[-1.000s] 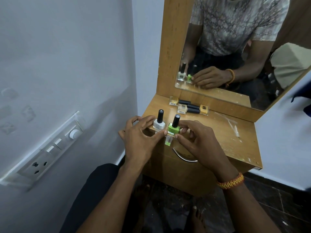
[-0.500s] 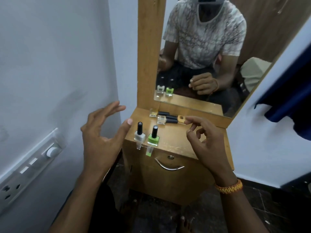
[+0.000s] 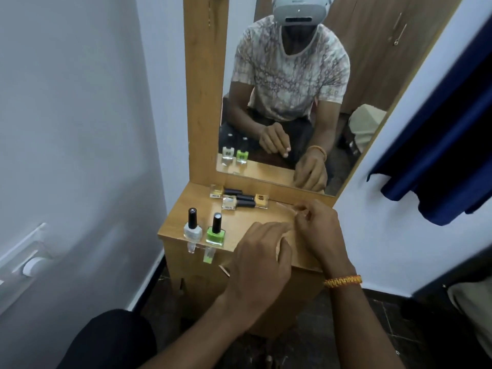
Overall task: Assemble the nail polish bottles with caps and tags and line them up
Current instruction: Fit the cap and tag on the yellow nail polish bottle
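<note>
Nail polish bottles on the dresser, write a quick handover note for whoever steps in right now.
Right hand: pinches a thin clear tag above the dresser top.
Left hand: fingers curled beside the right hand; I can't tell if it holds anything.
Done: the white bottle and the green bottle stand capped, side by side at the front edge, each with a clear tag hanging below.
Left: three bottles lie on their sides by the mirror; tag them and stand them in the line.

white bottle (image 3: 192, 231): black cap | green bottle (image 3: 215, 235): black cap | desk (image 3: 239, 218): tan wood | wristband (image 3: 343, 281): orange-yellow | curtain (image 3: 439, 145): navy
</note>
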Tool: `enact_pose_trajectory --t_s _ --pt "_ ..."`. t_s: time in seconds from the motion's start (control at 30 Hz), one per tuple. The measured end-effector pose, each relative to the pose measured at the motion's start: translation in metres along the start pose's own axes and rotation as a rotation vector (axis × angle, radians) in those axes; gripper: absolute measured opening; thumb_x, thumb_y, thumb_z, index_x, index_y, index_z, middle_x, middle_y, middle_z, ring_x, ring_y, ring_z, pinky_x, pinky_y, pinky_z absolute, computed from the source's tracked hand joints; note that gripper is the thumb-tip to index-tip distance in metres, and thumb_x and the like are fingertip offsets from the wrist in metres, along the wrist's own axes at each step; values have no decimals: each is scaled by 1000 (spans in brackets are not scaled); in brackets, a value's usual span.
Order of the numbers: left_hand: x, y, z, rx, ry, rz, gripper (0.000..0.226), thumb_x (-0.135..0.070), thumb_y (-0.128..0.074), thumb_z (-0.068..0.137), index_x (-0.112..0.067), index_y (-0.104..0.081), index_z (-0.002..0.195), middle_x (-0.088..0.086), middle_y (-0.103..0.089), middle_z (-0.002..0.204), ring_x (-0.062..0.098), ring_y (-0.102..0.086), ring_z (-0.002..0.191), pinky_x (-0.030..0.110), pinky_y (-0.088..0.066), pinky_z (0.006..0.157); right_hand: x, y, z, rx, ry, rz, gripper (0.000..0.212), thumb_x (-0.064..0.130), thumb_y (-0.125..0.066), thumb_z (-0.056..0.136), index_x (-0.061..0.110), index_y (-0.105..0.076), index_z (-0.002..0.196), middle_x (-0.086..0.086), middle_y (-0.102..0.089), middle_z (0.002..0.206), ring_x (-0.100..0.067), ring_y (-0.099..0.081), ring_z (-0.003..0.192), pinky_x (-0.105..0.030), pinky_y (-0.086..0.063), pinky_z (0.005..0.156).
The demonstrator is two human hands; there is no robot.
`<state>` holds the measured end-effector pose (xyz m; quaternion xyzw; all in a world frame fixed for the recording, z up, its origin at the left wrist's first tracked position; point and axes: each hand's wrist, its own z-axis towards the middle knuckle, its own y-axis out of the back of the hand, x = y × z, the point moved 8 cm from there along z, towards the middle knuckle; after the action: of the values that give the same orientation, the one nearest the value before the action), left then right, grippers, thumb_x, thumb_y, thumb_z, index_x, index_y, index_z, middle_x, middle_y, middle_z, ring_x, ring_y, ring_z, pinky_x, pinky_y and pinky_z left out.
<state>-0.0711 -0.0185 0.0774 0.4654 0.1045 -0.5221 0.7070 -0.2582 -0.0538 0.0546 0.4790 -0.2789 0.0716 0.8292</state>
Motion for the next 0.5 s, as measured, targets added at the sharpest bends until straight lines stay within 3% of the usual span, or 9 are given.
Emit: enact_pose_trajectory --t_s 0.17,0.3,0.5 --pt "14 -12 9 27 59 78 32 -20 -61 96 -17 -67 128 -3 -68 118 10 -58 110 25 -50 93 9 -14 4 71 109 3 23 25 -61 105 20 -73 124 2 -73 123 -14 -63 109 -33 -54 95" --pt "17 -20 5 97 60 138 36 -22 -57 97 -17 -62 132 0 -66 124 13 -57 116 31 -48 102 33 -35 9 154 211 19 30 25 -56 106 23 -67 134 4 -69 126 -11 -55 106 -31 -50 88" --pt "29 -23 6 117 99 202 35 -20 -56 98 -16 -62 132 0 -67 124 13 -58 116 32 -47 104 43 -61 18 222 231 -162 42 44 -52 107 28 -58 145 4 -57 128 -12 -47 108 -30 -46 85"
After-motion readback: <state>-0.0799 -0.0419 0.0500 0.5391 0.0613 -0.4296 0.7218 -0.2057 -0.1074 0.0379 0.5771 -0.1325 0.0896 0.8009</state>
